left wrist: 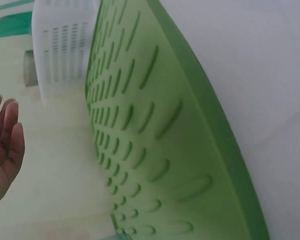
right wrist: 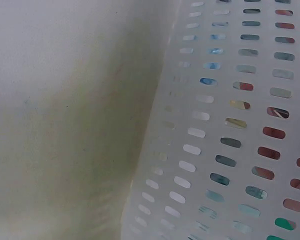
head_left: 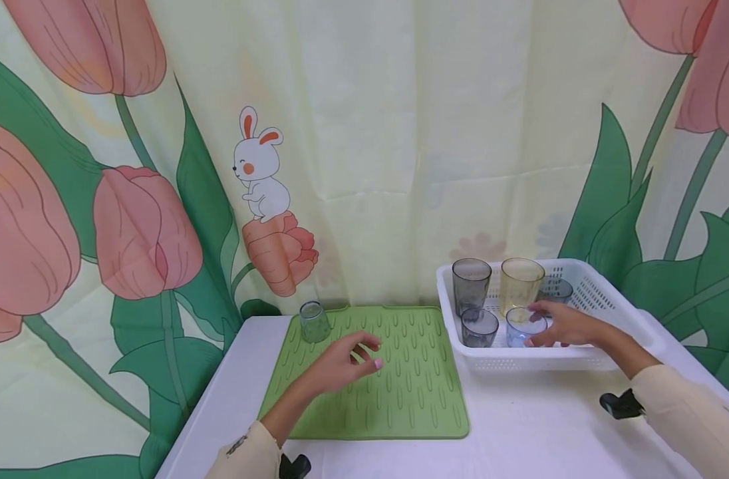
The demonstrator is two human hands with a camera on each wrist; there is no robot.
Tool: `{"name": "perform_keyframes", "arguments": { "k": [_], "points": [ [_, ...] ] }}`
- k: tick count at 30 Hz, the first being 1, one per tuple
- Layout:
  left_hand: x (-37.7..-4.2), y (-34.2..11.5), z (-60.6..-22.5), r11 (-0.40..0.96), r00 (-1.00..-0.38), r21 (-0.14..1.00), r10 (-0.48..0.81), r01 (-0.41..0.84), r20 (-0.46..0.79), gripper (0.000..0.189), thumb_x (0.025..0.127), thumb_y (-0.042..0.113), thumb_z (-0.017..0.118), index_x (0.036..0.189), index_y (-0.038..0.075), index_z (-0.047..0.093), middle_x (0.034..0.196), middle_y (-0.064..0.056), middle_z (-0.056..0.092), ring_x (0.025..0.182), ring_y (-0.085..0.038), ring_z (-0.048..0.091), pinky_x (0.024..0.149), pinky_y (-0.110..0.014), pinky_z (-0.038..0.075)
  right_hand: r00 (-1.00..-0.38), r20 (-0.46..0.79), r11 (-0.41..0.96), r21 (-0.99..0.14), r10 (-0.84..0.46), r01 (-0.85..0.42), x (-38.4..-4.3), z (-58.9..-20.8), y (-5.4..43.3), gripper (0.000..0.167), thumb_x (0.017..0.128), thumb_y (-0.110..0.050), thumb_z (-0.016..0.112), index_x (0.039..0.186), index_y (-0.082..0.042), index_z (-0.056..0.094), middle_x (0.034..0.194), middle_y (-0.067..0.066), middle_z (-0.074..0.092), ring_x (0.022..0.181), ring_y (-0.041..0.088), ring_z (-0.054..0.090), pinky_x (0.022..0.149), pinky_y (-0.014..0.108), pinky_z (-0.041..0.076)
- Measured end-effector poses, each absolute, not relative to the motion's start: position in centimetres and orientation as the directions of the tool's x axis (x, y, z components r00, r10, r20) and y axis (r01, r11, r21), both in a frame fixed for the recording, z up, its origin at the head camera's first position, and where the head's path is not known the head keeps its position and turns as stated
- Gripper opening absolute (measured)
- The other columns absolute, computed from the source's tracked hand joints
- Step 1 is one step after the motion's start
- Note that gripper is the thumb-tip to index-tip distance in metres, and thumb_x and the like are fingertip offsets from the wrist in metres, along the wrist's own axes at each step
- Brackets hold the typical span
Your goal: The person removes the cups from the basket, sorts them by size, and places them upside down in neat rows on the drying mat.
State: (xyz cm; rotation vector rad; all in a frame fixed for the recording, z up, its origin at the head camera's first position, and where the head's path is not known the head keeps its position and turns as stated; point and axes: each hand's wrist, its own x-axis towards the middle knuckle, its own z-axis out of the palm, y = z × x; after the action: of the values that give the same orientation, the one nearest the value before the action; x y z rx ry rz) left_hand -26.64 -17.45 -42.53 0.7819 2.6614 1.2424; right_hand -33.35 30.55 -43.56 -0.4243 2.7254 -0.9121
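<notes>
My right hand (head_left: 565,324) reaches over the front of a white perforated basket (head_left: 634,332). Its thumb and index finger are curled at the two sides of a short blue glass (head_left: 518,337), which stands inside. Around that glass are a tall grey glass (head_left: 471,286), a tall amber glass (head_left: 522,283), a short grey glass (head_left: 479,330) and another dark glass (head_left: 557,289). Over a green ridged mat (head_left: 400,386) hovers my left hand (head_left: 343,362), fingers loosely bent and holding nothing. A small grey-tinted glass (head_left: 314,323) stands on the mat's far left corner.
Mat and basket lie side by side on a white-covered table (head_left: 520,426). Behind it hangs a curtain (head_left: 364,133) with tulips and a rabbit printed on it. In the right wrist view the slotted basket wall (right wrist: 215,150) hides the hand.
</notes>
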Motion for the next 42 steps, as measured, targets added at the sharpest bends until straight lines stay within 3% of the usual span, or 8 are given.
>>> {"name": "perform_keyframes", "arguments": {
  "k": [11, 20, 31, 36, 42],
  "points": [
    [-27.4, -13.9, -41.5, 0.499, -0.832, 0.751, 0.542, 0.432, 0.118, 0.039, 0.094, 0.041, 0.068, 0.127, 0.019, 0.062, 0.116, 0.005, 0.064, 0.098, -0.010, 0.062, 0.083, -0.025, 0.053, -0.927, -0.140, 0.770, -0.606, -0.349, -0.199, -33.5, -43.6, 30.6, 0.090, 0.081, -0.035, 0.084, 0.142, 0.011, 0.038, 0.135, 0.035, 0.049, 0.085, 0.020, 0.066, 0.072, 0.045, 0.059],
    [-28.0, -11.7, -40.8, 0.472, -0.807, 0.756, 0.577, 0.454, 0.125, 0.041, 0.096, 0.040, 0.065, 0.131, 0.018, 0.060, 0.120, 0.004, 0.064, 0.105, -0.009, 0.062, 0.089, -0.025, 0.052, -0.938, -0.033, 0.729, -0.639, -0.344, -0.245, -32.9, -43.0, 30.5, 0.082, 0.081, -0.033, 0.083, 0.138, 0.009, 0.042, 0.131, 0.033, 0.049, 0.080, 0.019, 0.062, 0.068, 0.037, 0.057],
    [-28.4, -10.3, -40.3, 0.411, -0.793, 0.779, 0.583, 0.474, 0.175, 0.044, 0.097, 0.035, 0.065, 0.135, 0.013, 0.056, 0.128, -0.003, 0.064, 0.120, -0.028, 0.061, 0.099, -0.036, 0.051, -0.923, 0.132, 0.624, -0.701, -0.362, -0.345, -31.0, -39.3, 28.9, 0.077, 0.083, -0.026, 0.081, 0.139, 0.009, 0.041, 0.131, 0.031, 0.052, 0.101, 0.031, 0.062, 0.068, 0.039, 0.059],
    [-28.1, -9.6, -39.6, 0.399, -0.795, 0.772, 0.566, 0.495, 0.217, 0.049, 0.096, 0.038, 0.065, 0.138, 0.014, 0.054, 0.131, -0.001, 0.062, 0.121, -0.022, 0.059, 0.099, -0.035, 0.050, -0.899, 0.191, 0.550, -0.735, -0.394, -0.397, -29.4, -37.3, 27.4, 0.070, 0.084, -0.022, 0.079, 0.138, 0.005, 0.044, 0.132, 0.029, 0.053, 0.084, 0.022, 0.070, 0.067, 0.035, 0.059],
    [-27.8, -8.7, -39.1, 0.358, -0.784, 0.781, 0.567, 0.511, 0.253, 0.058, 0.095, 0.044, 0.065, 0.143, 0.018, 0.049, 0.135, 0.000, 0.058, 0.122, -0.017, 0.058, 0.099, -0.031, 0.049, -0.871, 0.243, 0.474, -0.760, -0.426, -0.444, -27.2, -36.0, 24.6, 0.067, 0.084, -0.017, 0.081, 0.138, 0.001, 0.046, 0.130, 0.024, 0.055, 0.064, 0.016, 0.063, 0.059, 0.028, 0.053]
  ]
}}
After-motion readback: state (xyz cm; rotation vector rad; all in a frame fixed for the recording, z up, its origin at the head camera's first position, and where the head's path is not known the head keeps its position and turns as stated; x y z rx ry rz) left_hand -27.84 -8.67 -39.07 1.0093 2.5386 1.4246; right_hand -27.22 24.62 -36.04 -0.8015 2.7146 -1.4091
